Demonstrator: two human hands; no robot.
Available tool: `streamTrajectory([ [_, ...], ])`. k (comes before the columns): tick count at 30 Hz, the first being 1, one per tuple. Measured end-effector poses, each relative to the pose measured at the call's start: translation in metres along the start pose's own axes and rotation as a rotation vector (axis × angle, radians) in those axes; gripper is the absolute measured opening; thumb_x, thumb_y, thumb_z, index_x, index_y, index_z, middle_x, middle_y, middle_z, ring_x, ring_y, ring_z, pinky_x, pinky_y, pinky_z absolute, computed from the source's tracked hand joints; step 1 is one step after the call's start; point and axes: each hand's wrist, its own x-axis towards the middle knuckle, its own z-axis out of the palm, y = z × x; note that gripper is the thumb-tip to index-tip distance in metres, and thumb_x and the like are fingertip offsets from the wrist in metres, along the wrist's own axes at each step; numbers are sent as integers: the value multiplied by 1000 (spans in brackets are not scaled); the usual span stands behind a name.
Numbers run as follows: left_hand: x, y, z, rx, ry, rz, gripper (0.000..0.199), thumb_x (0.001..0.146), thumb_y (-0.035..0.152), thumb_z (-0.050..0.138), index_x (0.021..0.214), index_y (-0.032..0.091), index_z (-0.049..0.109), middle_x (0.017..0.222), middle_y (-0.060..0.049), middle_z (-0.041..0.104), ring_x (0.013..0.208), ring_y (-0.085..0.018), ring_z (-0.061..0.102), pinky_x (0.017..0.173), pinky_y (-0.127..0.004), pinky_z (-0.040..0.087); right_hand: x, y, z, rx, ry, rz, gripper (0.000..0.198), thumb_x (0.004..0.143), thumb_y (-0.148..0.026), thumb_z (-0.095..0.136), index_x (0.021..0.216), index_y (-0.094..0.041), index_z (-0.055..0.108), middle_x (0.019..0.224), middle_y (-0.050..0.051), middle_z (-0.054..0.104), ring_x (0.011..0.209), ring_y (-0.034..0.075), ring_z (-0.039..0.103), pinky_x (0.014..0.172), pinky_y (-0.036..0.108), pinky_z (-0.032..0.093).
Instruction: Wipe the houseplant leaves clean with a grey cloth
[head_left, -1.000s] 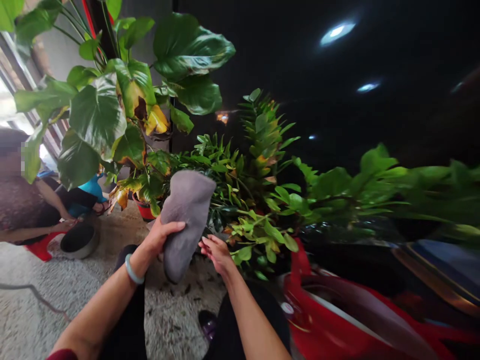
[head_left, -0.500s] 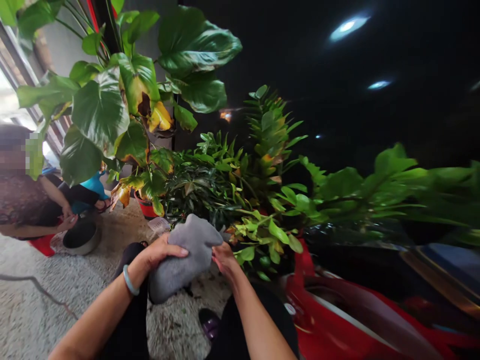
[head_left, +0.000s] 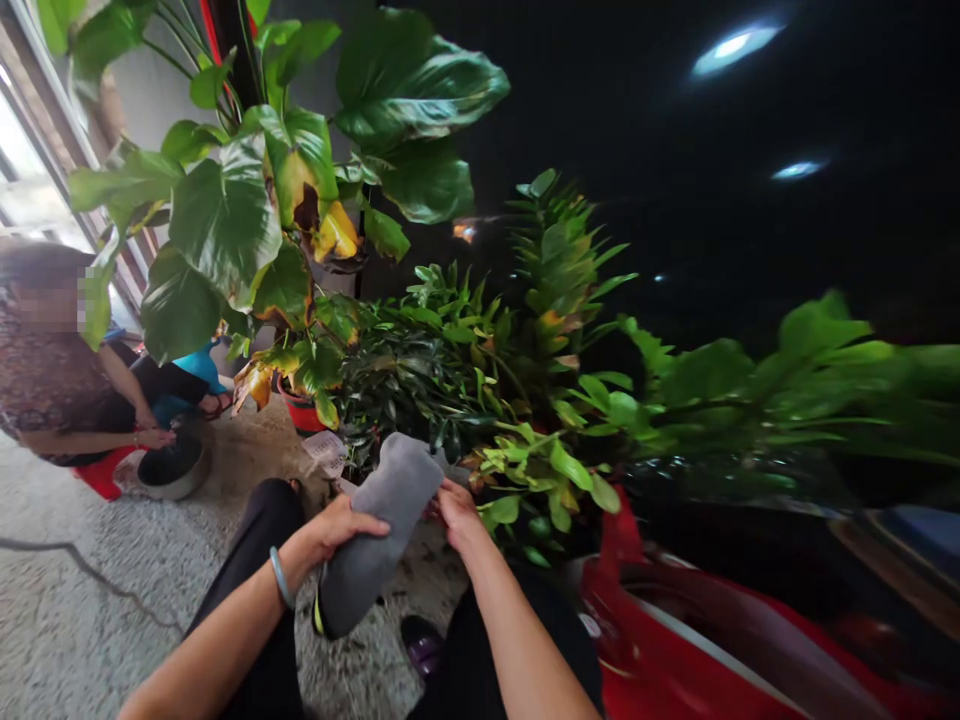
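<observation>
A soft grey plush piece, long with a bumpy outline and a strip of yellow at its lower edge, is held over the gap between my knees. My left hand grips it from the left, thumb lying across its face and the other fingers hidden behind. On the opposite side, my right hand pinches its upper right edge. A light bracelet circles my left wrist. Whether anything else sits behind the plush piece cannot be seen.
Leafy potted plants stand close ahead. At right is a large red bag. Another person sits on a red stool at left, hands over a round basin. A cable crosses the concrete floor.
The plush piece has turned and looks narrower, its yellow edge now showing. Both my hands still hold it. The view has shifted slightly left, and the other person's hand sits over the basin.
</observation>
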Motion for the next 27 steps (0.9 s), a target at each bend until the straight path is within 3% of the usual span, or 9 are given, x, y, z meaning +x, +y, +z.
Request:
streamTrajectory([
  [3,-16,-4,-3,-53,-11,3,37,53,29,88,87,15,80,85,-9,77,83,-30,71,83,-40,54,-2,0,0,-6,2,0,17,63,-13,71,59,-22,57,40,-6,54,33,11,48,36,21,43],
  [9,-12,81,13,-158,42,285,60,47,35,95,101,15,76,93,-9,78,80,-25,71,80,-36,56,-10,-4,3,32,-1,-44,28,62,-18,84,69,-21,57,52,-3,63,39,9,52,43,21,50],
  [11,-1,94,18,-169,113,363,59,49,34,94,102,15,76,96,-9,78,82,-24,71,80,-34,56,-12,-5,3,44,4,-60,30,61,-20,86,70,-21,57,55,-2,65,40,9,53,44,22,51],
  [13,10,85,20,-164,181,352,52,51,33,93,97,14,77,91,-9,79,78,-23,70,76,-33,56,-13,-5,2,50,16,-70,32,59,-22,87,69,-21,57,54,-3,65,40,9,53,44,23,52],
  [15,16,57,17,-118,208,259,44,54,32,91,90,13,78,82,-9,78,71,-22,69,71,-34,55,-12,-5,1,47,36,-75,32,57,-24,88,68,-20,58,54,-3,65,40,10,53,43,23,52],
  [20,1,-20,-2,15,93,-25,38,50,27,90,84,12,80,75,-8,77,66,-23,69,67,-33,54,-9,-6,1,10,112,-57,22,58,-23,82,64,-22,61,41,-7,55,35,12,50,37,22,43],
  [24,-16,-22,-12,-78,90,-13,45,48,32,93,85,11,79,77,-9,77,67,-23,69,67,-34,55,-17,-10,2,-4,132,-29,18,62,-25,81,68,-22,64,48,-4,63,40,14,56,40,24,45],
  [27,-20,-5,-12,-182,196,78,52,50,41,95,89,11,77,78,-10,77,67,-23,69,67,-34,56,-43,-7,9,-5,33,11,26,68,-38,80,87,-21,71,75,5,77,64,21,72,47,26,51],
])
